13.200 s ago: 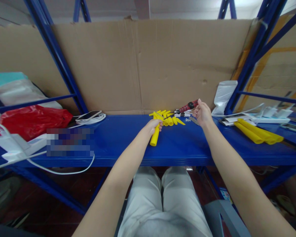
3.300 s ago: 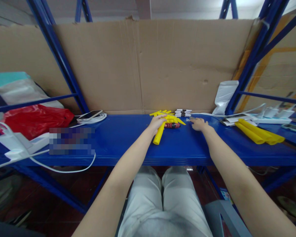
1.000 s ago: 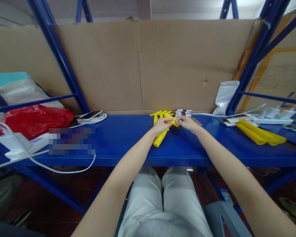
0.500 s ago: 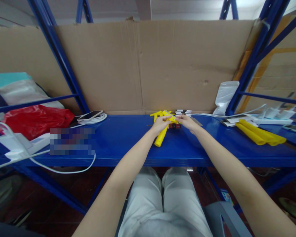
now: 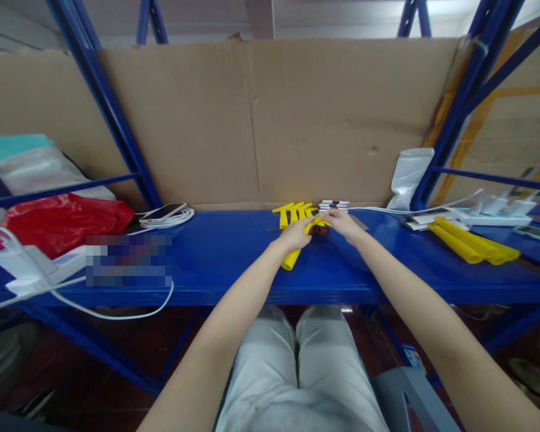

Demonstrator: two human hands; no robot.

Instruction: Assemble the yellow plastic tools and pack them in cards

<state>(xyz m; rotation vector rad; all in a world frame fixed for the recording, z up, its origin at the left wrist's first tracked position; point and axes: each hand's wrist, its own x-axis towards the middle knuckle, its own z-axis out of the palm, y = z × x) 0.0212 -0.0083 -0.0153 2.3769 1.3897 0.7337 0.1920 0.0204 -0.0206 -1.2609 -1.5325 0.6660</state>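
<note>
Just above the middle of the frame, the left hand (image 5: 294, 235) is closed around a yellow tube (image 5: 292, 259), which slants down and to the left from the fist with its lower end resting on or just over the blue shelf (image 5: 234, 264). The right hand (image 5: 342, 221) sits just to the right of it, fingers curled and pinching at the upper end of the same tube; whether it holds some smaller piece there is too small to tell. Between and just under the two hands lies a red and black tool (image 5: 318, 230), touching the shelf.

Directly behind the hands, a cluster of yellow parts (image 5: 292, 210) lies on the shelf, and just to its right is a small stack of white and black strips (image 5: 334, 204). A cardboard sheet (image 5: 297, 114) stands along the back of the shelf. Toward the centre left, a phone (image 5: 162, 210) rests on a coil of white cable (image 5: 173, 218). A red bag (image 5: 63, 219) lies at the far left. At the right of the frame, more yellow tubes (image 5: 472, 246) lie together, well apart from the hands, with a white pouch (image 5: 407, 177) leaning against a blue upright above them.
</note>
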